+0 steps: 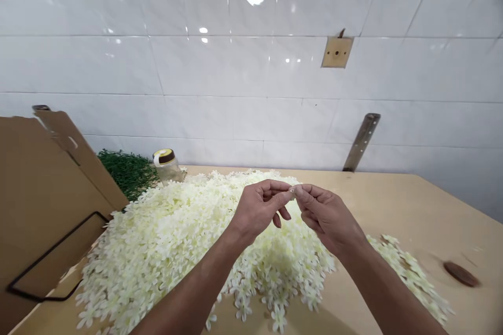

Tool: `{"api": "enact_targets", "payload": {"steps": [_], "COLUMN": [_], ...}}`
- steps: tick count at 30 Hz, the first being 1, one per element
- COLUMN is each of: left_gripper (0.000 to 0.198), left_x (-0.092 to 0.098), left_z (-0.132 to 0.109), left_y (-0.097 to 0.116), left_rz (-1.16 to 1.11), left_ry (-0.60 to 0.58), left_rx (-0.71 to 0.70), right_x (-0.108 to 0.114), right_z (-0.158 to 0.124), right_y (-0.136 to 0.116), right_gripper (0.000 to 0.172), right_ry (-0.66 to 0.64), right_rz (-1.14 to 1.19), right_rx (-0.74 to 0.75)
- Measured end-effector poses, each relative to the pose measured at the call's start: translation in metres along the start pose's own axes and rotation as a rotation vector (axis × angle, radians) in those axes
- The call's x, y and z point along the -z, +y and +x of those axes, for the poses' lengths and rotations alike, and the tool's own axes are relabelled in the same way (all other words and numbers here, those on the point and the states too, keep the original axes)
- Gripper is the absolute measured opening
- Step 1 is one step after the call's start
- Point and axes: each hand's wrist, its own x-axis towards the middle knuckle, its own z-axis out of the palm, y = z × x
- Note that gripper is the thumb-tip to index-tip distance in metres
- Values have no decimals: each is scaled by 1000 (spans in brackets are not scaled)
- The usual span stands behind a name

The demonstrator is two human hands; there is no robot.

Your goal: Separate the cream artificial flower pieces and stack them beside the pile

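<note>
Above a big heap of pale cream artificial flowers (176, 235), my two hands meet at the fingertips. My left hand (265, 201) is closed in a pinch, thumb against forefinger, its lower fingers curled. My right hand (324, 212) pinches at the same spot from the other side. A tiny whitish bit (292, 192) shows between the fingertips; most of it is covered, and its kind is too small to make out. Beneath my right forearm lies a smaller spread of the same flowers (408, 272).
At left stands a cardboard box (47, 193) with a black wire frame (43, 267) before it. Behind the heap are green artificial foliage (128, 172) and a lidded jar (167, 166). A dark brown oval object (461, 273) lies on the table (393, 201) at right. A metal bracket (361, 142) rises by the tiled wall.
</note>
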Motion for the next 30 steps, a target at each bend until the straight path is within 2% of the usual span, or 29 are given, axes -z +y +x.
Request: {"api": "enact_targets", "payload": {"steps": [6,9,14,17,23,30], "left_gripper": [28,26,27,28,26,27], "left_x": [6,6,4,6,17,19], "left_z": [1,1,-3,-4,-2,-1], "left_y": [10,9,10,10,12,12], "left_rz": [-53,-36,-4,8,-35,-116], "left_ry": [137,164,191,163,-13,-15], "left_rx": [-15,-23,-15,-6,57,107], "right_x": [-22,-23,-18,-16,-16,-14], "right_z": [6,7,7,6,5,5], "right_y": [3,5,3,-1,-9,-13], "right_gripper": [42,44,46,47,47,43], "right_ry": [138,204,201,159,48,27], "right_rz": [-129,-275,-385,-387,-418,-408], "right_rx": [118,177,186,175,125,83]}}
